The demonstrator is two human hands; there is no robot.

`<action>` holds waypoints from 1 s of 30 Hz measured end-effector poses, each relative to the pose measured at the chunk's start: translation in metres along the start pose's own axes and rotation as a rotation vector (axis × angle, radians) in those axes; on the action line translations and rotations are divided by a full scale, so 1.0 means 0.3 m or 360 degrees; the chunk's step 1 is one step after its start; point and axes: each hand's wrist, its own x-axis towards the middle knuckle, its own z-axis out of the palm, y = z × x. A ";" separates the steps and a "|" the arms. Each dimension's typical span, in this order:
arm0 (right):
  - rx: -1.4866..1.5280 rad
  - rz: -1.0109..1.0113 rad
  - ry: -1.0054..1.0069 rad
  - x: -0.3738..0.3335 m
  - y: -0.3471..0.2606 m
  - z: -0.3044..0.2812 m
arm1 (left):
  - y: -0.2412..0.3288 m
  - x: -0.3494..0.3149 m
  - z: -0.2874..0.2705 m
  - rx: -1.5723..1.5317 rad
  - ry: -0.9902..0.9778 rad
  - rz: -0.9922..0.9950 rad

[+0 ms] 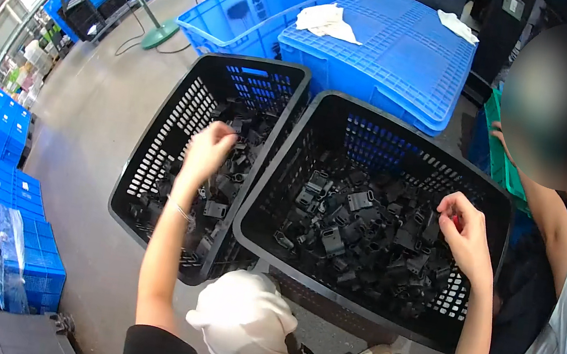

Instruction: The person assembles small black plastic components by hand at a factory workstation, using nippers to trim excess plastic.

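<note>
My left hand (207,155) is over the left black crate (124,184), its thumb and fingers pinched together. Whatever the fingertips hold, if anything, is too small to make out. Loose black plastic parts (216,209) lie in that crate below the hand. My right hand (465,235) hangs over the right side of the right black crate (325,293), fingers curled inward. A bit of red shows inside its grip, but its kind is unclear. A heap of similar black plastic parts (357,220) fills the bottom of this crate.
Beyond the crates stand an open blue bin (209,36) and a lidded blue bin (389,47) with white cloths (327,22) on top. A person's arm (546,214) reaches to a green crate (509,169) at right. A white cloth bundle (241,323) is close to me.
</note>
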 end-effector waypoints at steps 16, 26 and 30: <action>0.0029 -0.0359 -0.0098 0.042 -0.018 0.019 | -0.773 -0.092 0.212 0.1513 -0.0045 -0.0359; 0.0688 -0.0065 0.0119 0.019 -0.069 -0.005 | 0.609 -0.110 0.158 -0.1222 -0.0082 0.0829; 0.0579 -0.0410 0.0211 0.001 -0.105 0.001 | 0.764 -0.301 0.329 -0.1230 -0.0095 0.1215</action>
